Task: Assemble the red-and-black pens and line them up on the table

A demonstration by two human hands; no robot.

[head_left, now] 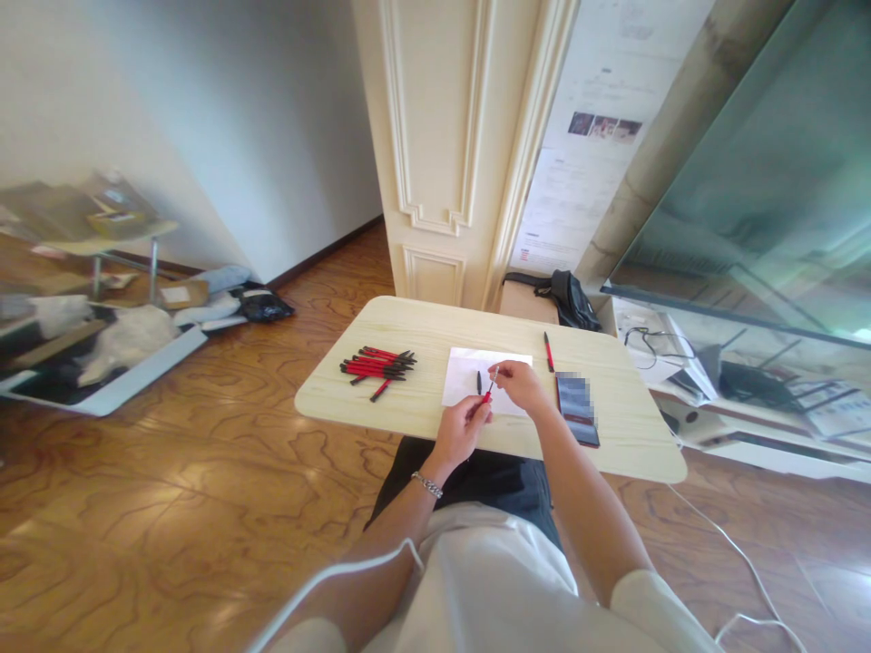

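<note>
Over the sheet of white paper (459, 372), my left hand (457, 430) is closed around a red pen barrel (487, 396) that points up and to the right. My right hand (520, 384) pinches a thin pen refill (494, 377) at the barrel's upper end. How far the refill sits inside the barrel is too small to tell. A short black pen part (479, 383) lies on the paper just left of my fingers. Several red and black pens (374, 365) lie in a heap on the left of the table, and one more pen (548, 352) lies right of the paper.
A smartphone (578, 410) lies on the pale wooden table (632, 444), right of my right forearm. Behind the table are a black bag (572, 297) and a cream panelled pillar (435, 118). A white cable (741, 553) runs along the floor at right. Boxes and packaging (129, 345) are at left.
</note>
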